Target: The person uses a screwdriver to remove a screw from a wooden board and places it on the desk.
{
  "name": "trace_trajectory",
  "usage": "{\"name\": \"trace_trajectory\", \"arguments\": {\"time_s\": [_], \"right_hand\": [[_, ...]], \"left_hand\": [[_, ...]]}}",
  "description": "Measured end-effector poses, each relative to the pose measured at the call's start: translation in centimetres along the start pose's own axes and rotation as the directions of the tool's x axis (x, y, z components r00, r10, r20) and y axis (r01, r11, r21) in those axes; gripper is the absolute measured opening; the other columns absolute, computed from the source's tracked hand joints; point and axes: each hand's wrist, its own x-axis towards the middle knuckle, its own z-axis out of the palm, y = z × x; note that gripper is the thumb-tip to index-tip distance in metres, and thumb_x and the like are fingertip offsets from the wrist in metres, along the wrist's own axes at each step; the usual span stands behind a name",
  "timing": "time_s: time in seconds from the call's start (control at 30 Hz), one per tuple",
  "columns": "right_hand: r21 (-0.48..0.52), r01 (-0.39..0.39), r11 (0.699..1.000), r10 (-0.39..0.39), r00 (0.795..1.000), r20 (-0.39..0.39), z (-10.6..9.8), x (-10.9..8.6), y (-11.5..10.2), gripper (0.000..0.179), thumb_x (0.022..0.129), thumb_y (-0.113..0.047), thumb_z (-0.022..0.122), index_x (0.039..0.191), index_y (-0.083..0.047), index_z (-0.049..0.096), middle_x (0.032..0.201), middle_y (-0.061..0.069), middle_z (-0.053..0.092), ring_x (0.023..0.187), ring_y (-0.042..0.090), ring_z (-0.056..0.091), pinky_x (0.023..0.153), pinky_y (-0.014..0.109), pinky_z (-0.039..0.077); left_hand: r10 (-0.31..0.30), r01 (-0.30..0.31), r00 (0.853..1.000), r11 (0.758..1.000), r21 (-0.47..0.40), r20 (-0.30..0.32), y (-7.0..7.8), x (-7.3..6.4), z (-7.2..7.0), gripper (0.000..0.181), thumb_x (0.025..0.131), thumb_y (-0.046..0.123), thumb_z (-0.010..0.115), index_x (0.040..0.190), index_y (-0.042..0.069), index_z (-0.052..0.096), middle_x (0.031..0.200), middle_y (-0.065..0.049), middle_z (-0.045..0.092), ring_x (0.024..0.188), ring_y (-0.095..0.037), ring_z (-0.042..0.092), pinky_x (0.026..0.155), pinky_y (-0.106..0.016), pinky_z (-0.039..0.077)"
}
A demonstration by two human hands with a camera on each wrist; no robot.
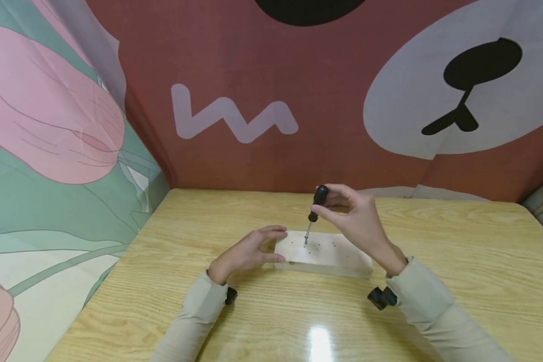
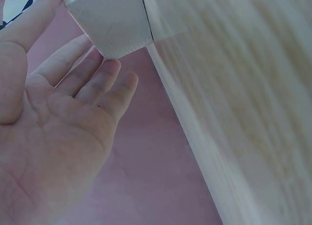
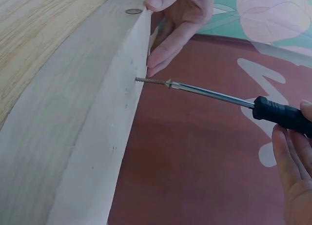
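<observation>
A pale wooden block (image 1: pixel 330 257) with several small holes in its top lies on the table. My left hand (image 1: pixel 249 250) grips its left end, thumb at the near edge and fingers at the far edge; in the left wrist view the fingertips touch the block's end (image 2: pixel 112 25). My right hand (image 1: pixel 361 217) holds a screwdriver (image 1: pixel 320 196) by its black handle, thumb against fingers. In the right wrist view, the shaft's tip meets the head of a screw (image 3: pixel 152 81), which stands out from the block's holed face with its point at the wood.
The block rests on a light wood-grain table (image 1: pixel 163 281). Behind it hangs a reddish-brown printed cloth (image 1: pixel 253 166), with a floral cloth (image 1: pixel 63 201) on the left. A dark knot (image 3: pixel 133 11) marks the block's side. Black devices (image 1: pixel 382 297) sit at both wrists.
</observation>
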Motion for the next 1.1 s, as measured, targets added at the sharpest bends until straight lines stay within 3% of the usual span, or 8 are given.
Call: {"name": "trace_trajectory", "arguments": {"time_s": [0.33, 0.6, 0.83, 1.1], "right_hand": [[0.017, -0.004, 1.0, 0.003, 1.0, 0.03, 0.8, 0.0, 0.2, 0.037, 0.085, -0.005, 0.078, 0.12, -0.005, 0.066, 0.096, 0.01, 0.075, 0.083, 0.007, 0.071, 0.077, 0.018, 0.058], [0.021, -0.053, 0.998, 0.052, 0.997, 0.051, 1.3, 0.0, 0.2, 0.035, 0.086, -0.01, 0.078, 0.119, -0.007, 0.064, 0.099, 0.009, 0.071, 0.087, 0.021, 0.071, 0.079, 0.022, 0.059], [0.01, -0.089, 0.996, 0.089, 0.996, 0.033, 1.4, 0.1, 0.1, 0.031, 0.083, -0.015, 0.081, 0.111, -0.009, 0.067, 0.092, 0.007, 0.071, 0.082, 0.016, 0.071, 0.076, 0.026, 0.061], [0.02, -0.111, 0.994, 0.11, 0.992, 0.054, 1.3, 0.1, -0.1, 0.035, 0.085, -0.012, 0.079, 0.118, -0.008, 0.069, 0.092, 0.011, 0.076, 0.077, 0.018, 0.075, 0.068, 0.02, 0.058]], "left_hand": [[-0.004, 0.004, 1.0, 1.0, 0.01, -0.012, -0.4, 0.0, 0.2, 0.062, 0.092, 0.027, 0.072, 0.146, 0.007, 0.049, 0.158, -0.01, 0.039, 0.148, -0.027, 0.033, 0.12, -0.046, 0.033], [-0.014, 0.014, 1.0, 1.0, 0.005, -0.006, -0.3, 0.2, 0.2, 0.063, 0.091, 0.027, 0.072, 0.146, 0.009, 0.049, 0.158, -0.007, 0.039, 0.149, -0.026, 0.032, 0.12, -0.046, 0.032], [-0.022, 0.022, 1.0, 1.0, -0.003, 0.002, -0.1, 0.1, 0.2, 0.063, 0.092, 0.028, 0.072, 0.147, 0.009, 0.048, 0.159, -0.007, 0.038, 0.149, -0.025, 0.031, 0.119, -0.046, 0.033], [-0.035, 0.035, 0.999, 0.999, 0.005, 0.004, -0.1, 0.2, 0.2, 0.063, 0.092, 0.028, 0.072, 0.147, 0.01, 0.048, 0.159, -0.007, 0.038, 0.149, -0.025, 0.032, 0.119, -0.046, 0.034]]}}
